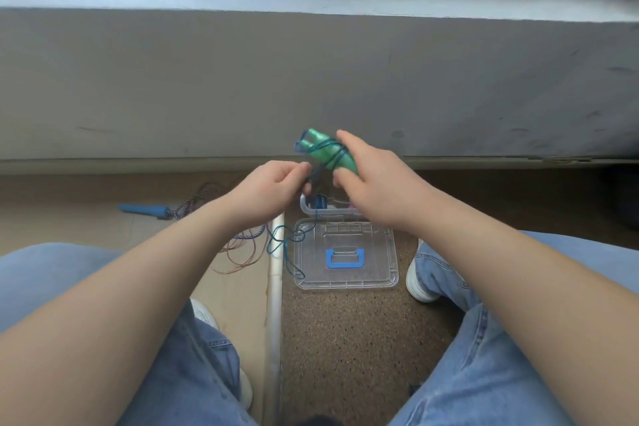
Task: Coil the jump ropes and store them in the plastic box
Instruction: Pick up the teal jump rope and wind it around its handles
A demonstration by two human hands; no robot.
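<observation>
My right hand (373, 180) grips the two green handles (323, 150) of a jump rope, held together above the floor. Its teal cord (292, 242) is wrapped a few turns around the handles and hangs down to the floor. My left hand (273, 190) pinches that cord just below the handles. Beneath my hands stands the clear plastic box (307, 206), mostly hidden, with something blue inside. Its clear lid (345, 254) with a blue handle lies flat in front of it. A second rope with a blue handle (143, 209) and a purple braided cord lies on the floor to the left.
A thin brownish cord (238, 256) lies looped on the floor left of the lid. A metal strip (275, 304) divides wooden floor from speckled carpet. My knees in jeans and white shoes flank the lid. A grey low wall (311, 79) rises just behind the box.
</observation>
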